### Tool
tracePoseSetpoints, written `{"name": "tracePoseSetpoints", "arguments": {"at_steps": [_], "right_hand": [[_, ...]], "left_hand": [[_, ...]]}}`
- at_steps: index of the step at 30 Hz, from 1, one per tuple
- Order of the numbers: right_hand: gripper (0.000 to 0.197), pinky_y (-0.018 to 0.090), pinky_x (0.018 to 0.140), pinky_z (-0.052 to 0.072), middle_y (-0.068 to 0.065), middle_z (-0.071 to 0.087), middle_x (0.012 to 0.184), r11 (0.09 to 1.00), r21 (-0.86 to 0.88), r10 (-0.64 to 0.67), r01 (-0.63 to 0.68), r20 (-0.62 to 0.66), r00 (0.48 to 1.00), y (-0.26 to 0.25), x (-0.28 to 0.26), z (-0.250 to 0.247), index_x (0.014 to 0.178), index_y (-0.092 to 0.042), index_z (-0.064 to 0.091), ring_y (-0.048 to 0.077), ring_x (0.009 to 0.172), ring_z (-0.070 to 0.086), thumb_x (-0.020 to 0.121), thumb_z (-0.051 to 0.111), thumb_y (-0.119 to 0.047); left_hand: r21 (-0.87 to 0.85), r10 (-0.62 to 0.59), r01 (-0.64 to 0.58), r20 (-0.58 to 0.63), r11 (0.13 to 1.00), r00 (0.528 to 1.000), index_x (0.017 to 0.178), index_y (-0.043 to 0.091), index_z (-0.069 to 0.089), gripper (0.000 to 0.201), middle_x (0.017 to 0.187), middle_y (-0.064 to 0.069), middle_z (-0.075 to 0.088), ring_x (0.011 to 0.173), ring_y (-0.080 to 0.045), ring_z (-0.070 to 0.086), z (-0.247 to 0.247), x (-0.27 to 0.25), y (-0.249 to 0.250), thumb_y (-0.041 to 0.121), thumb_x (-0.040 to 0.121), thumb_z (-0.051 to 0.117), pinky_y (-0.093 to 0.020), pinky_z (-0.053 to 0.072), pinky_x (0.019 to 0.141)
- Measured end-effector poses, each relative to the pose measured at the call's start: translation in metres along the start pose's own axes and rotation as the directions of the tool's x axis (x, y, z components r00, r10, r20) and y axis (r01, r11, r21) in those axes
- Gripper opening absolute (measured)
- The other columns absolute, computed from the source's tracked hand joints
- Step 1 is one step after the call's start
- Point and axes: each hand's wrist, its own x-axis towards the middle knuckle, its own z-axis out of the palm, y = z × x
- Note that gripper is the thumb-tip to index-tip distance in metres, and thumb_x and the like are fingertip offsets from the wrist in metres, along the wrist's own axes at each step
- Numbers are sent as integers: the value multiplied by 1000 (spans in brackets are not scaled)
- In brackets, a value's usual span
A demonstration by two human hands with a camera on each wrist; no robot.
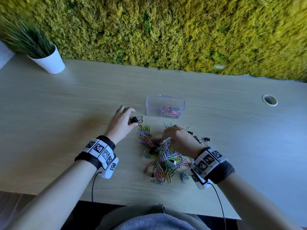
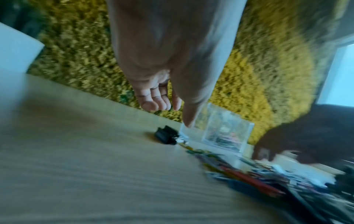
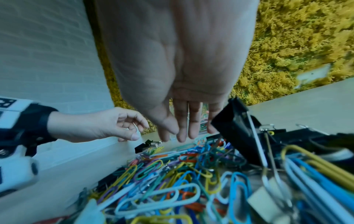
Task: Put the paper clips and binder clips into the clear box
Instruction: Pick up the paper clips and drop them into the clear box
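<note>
— Which step is this?

— Sorting, partway through, I'd say. The box (image 1: 165, 105) sits on the bench (image 1: 66, 113) just beyond the pile (image 1: 163, 156). Its right compartment already has paper clips (image 1: 172, 111); the left one looks bare.

— And the left hand (image 1: 122, 122)?

— Reaching for a binder clip (image 1: 135, 120) lying apart from the pile, near the box's left end. Its grip is loosely apart, thumb and fingers either side of the clip; from the wrist views it isn't closed on it yet.

— The right hand (image 1: 178, 138)?

— Down on the pile, fingers (image 3: 182, 130) straight and spread, tips among the clips. It holds nothing I can see.

— Next?

— Probably pinch that clip, lift it, and drop it in the bare compartment. More binder clips (image 1: 201, 140) wait right of the pile.
</note>
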Motion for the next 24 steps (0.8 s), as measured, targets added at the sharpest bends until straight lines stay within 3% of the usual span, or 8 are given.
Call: {"name": "tracePoseSetpoints", "arguments": {"at_steps": [2, 4, 7, 9, 12, 17, 20, 24], "right_hand": [[51, 46, 93, 44, 7, 59, 120, 1000, -13, 25, -27, -91, 996, 2, 3, 0, 112, -13, 64, 25, 114, 47, 70, 46, 10], [56, 46, 97, 41, 9, 52, 128, 993, -56, 95, -100, -99, 991, 0, 7, -1, 123, -13, 56, 26, 119, 44, 73, 47, 9], [63, 41, 108, 30, 7, 37, 143, 972, -178, 163, -156, 25, 986, -6, 4, -4, 137, -18, 40, 25, 130, 34, 77, 49, 2], [62, 39, 111, 25, 1, 37, 145, 981, -169, 107, -96, 58, 993, -9, -4, -5, 137, -21, 41, 20, 132, 32, 79, 46, 1], [59, 39, 112, 22, -1, 44, 141, 989, -147, 19, -9, 63, 998, -8, -14, -7, 134, -27, 44, 17, 131, 34, 79, 52, -7], [81, 51, 113, 14, -2, 26, 150, 946, -324, 82, -5, 224, 971, -9, -19, -10, 143, -29, 24, 17, 136, 23, 75, 68, -37], [75, 47, 110, 19, -3, 35, 145, 937, -348, 43, 18, 169, 985, -9, -17, -6, 141, -26, 30, 17, 132, 31, 77, 67, -39], [53, 38, 100, 30, -3, 57, 124, 961, -275, -4, 15, 42, 999, -8, -12, -3, 131, -30, 47, 17, 118, 47, 81, 65, -32]], "left_hand": [[14, 54, -55, 37, 998, 998, 112, 15, 57, 36, 112, -2, 55, 87, -14, 58, 1, -5, 12, 25, 80, 70, -27, 54, 72], [46, 112, -119, 134, 992, 985, 120, 14, 56, 42, 116, -3, 57, 89, -13, 59, 7, -12, 24, 26, 81, 68, -23, 52, 79], [91, 119, -149, 274, 985, 954, 131, 13, 50, 55, 132, -7, 53, 117, -20, 52, 21, -21, 34, 31, 82, 66, -33, 44, 100], [97, 128, -165, 310, 982, 942, 131, 12, 50, 56, 134, -7, 53, 124, -21, 47, 28, -25, 37, 32, 82, 67, -37, 40, 105], [1, 191, -204, 341, 979, 920, 129, 14, 52, 55, 131, -1, 55, 119, -16, 51, 33, -31, 40, 32, 80, 69, -30, 39, 104], [-6, 273, -284, 296, 959, 915, 110, 23, 58, 45, 108, 9, 52, 100, -8, 47, 27, -36, 47, 48, 74, 70, -26, 43, 88], [68, 293, -342, 380, 937, 877, 100, 25, 59, 49, 100, 10, 52, 95, -9, 43, 24, -38, 52, 56, 65, 72, -27, 36, 82], [148, 247, -342, 444, 928, 861, 102, 25, 60, 44, 101, 8, 54, 99, -14, 43, 30, -38, 53, 49, 69, 74, -29, 32, 82]]}}
